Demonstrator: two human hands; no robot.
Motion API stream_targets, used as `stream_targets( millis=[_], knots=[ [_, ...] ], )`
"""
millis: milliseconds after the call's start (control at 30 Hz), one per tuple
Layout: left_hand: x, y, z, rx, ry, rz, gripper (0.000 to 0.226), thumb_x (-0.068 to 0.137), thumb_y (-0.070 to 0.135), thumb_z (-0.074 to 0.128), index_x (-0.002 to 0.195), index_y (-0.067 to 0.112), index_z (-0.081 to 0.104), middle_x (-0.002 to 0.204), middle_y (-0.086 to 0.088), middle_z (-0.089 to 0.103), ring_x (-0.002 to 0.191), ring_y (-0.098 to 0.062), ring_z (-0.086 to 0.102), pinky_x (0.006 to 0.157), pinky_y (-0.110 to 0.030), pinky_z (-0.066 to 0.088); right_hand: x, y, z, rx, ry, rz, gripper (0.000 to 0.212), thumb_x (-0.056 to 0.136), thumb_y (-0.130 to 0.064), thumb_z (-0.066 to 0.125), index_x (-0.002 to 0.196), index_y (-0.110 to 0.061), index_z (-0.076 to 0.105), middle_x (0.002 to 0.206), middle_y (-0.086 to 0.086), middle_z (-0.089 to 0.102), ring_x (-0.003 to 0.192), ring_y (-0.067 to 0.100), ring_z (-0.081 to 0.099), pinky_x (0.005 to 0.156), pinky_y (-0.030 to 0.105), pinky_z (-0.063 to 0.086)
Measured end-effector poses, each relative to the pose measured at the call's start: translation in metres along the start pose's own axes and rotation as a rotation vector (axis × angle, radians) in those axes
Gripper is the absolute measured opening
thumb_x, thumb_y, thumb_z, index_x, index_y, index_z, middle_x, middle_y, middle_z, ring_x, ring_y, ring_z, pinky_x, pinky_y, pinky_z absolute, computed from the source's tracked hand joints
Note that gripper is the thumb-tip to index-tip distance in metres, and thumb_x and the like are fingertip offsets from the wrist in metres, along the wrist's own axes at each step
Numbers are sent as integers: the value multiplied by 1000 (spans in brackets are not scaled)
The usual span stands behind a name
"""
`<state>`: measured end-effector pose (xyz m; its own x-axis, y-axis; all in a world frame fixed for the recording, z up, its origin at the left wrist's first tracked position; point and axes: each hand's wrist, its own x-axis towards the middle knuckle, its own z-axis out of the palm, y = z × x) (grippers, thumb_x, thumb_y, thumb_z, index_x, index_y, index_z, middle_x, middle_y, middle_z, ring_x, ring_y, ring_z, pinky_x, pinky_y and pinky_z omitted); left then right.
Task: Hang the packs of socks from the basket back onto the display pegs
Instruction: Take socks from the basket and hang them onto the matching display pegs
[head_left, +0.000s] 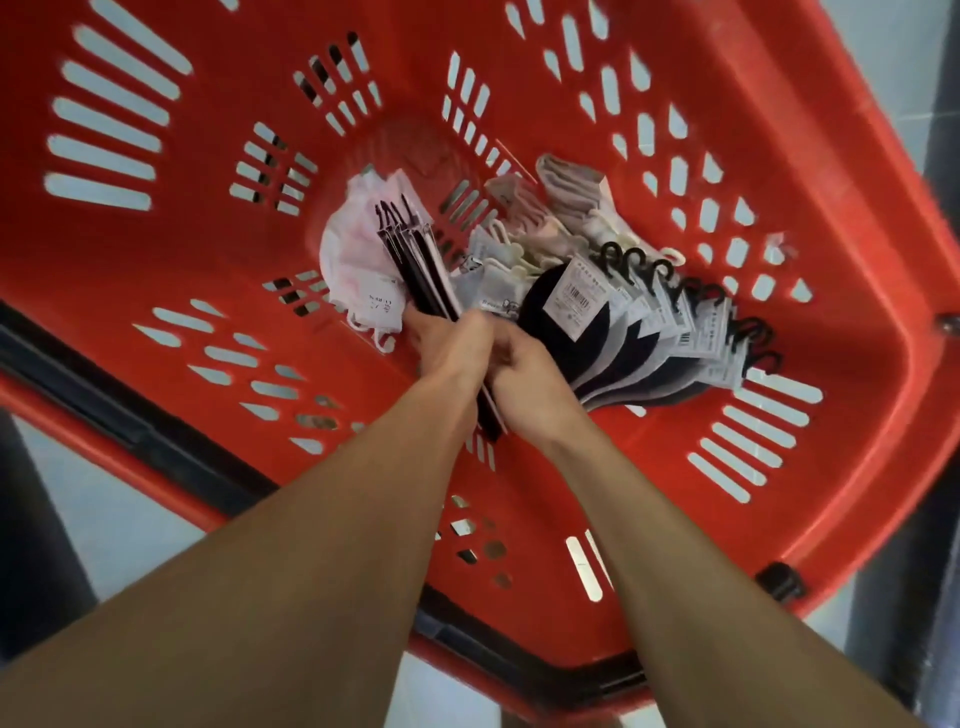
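Red basket (779, 130), one bundle (415, 260), two hands (452, 353) (524, 374)

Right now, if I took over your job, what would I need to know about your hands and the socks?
The left hand and right hand both grip one edge-on bundle of sock packs low in the red basket.
Fanned dark and grey packs lie to its right, pale packs behind it, white-pink packs to its left.
No pegs are in view, and no pack can be seen hung.
Left to do: lift the bundle out, hang it, then the rest.
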<state>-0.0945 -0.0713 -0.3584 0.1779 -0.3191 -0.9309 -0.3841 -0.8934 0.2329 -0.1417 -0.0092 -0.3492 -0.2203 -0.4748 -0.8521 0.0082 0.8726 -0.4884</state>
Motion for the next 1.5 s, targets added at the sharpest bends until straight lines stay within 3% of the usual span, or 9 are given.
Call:
stream_targets(
  millis=[133,233,333,467,633,933,1067,1300,1500],
  knots=[
    [6,-5,-5,15,88,-20,74,85,22,70,144,12,27,140,-16,52,124,-36,54,107,-46,45,-14,3,-1,176,82,77,54,91,7,44,141,-15,48,136,1,59,126,10,54,107,23,41],
    [18,-2,-12,56,154,-12,63,91,21,63,146,12,34,138,-14,56,121,-36,56,105,-46,48,-32,11,-4,348,660,217,38,89,-3,57,124,-16,54,118,0,64,102,11,61,78,7,43],
    [27,5,-17,35,221,-26,54,91,11,53,144,11,40,137,-16,56,121,-37,57,103,-45,50,-46,16,-11,607,927,360,59,83,-6,69,133,-11,37,131,8,46,106,18,57,84,20,43],
    [16,5,-14,-41,304,-25,52,92,10,47,144,15,40,134,-15,57,118,-36,59,101,-45,51,-41,3,-8,844,895,479,93,75,-10,80,145,-12,20,141,10,41,111,22,56,96,33,45],
    [-34,-5,6,-68,425,160,51,92,10,51,142,18,43,135,-11,60,119,-34,60,101,-45,48,-25,-2,-13,1052,988,472,93,64,-9,86,139,-15,31,126,10,58,104,27,66,93,45,55],
    [-64,-20,32,31,182,368,54,85,-2,56,133,22,49,132,-4,60,119,-27,58,94,-31,44,-10,24,-28,476,697,171,61,68,-16,85,119,-14,51,106,1,72,97,19,70,87,33,54],
    [-70,-14,29,82,117,390,49,85,-2,55,128,22,51,128,-1,61,118,-24,56,86,-23,37,-11,17,-30,259,841,205,49,75,-30,77,120,-24,59,106,-4,73,101,21,69,86,28,52],
    [-119,2,-6,-26,87,397,52,84,-3,52,127,28,51,117,0,66,107,-24,63,96,-50,50,-82,-13,-27,201,995,36,47,74,-36,76,117,-30,56,96,-16,66,97,12,67,82,25,49],
    [-187,32,-48,-150,7,455,58,87,-4,53,121,43,59,107,18,71,102,1,66,87,-26,52,-169,-61,-61,121,901,-115,52,72,-45,73,120,-31,56,107,-18,69,101,-1,65,92,38,54]
  ],
)
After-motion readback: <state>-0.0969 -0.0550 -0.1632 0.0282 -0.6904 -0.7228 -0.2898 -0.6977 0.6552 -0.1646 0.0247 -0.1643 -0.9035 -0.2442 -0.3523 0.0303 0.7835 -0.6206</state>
